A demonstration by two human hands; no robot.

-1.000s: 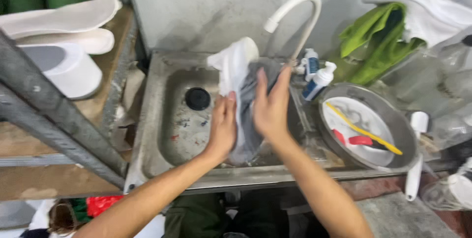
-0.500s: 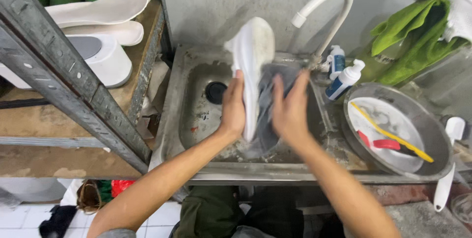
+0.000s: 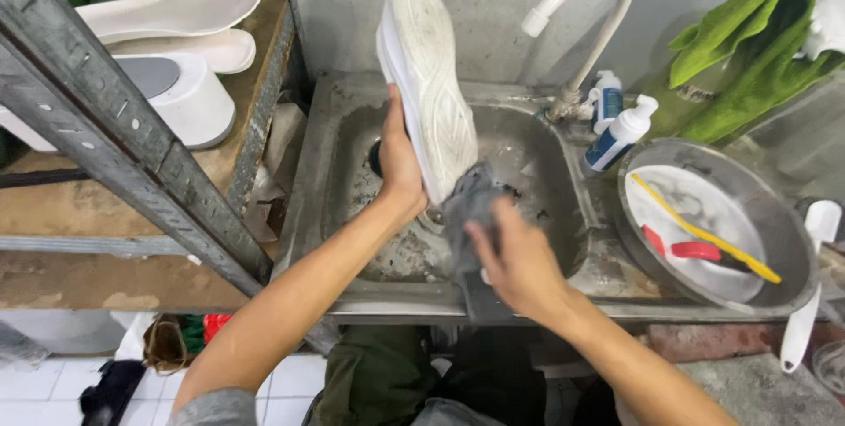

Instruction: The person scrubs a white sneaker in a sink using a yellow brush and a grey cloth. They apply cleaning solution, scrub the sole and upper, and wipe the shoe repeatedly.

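Head view: vs. a sec ago the white shoe has been turned further, sole now facing cam, toe end up toward the wall, heel end down over the steel sink. Grey cloth has dropped from the shoe's side to its lower heel end; judged: wiping has shifted to the bottom/heel area, sole side still looks scuffed and dirty. L hand closed round the shoe's edge at mid-length, thumb side toward cam, forearm coming up from lower left, wrist roughly straight, shoe held nearly upright w/ slight tilt to the right. R hand bunched on the cloth, fingers curled in, knuckles up, pressing cloth against the heel; forearm enters from lower right. Both hands over the basin, apart from each other. Drain partly hidden behind the L wrist. White tap arcs above the basin, no water seen running. Two pump bottles stand by the tap base. Metal bowl to the right holds a yellow brush and a red item, not touched. Green cloth hangs upper right. Shelf rack at left carries white insoles
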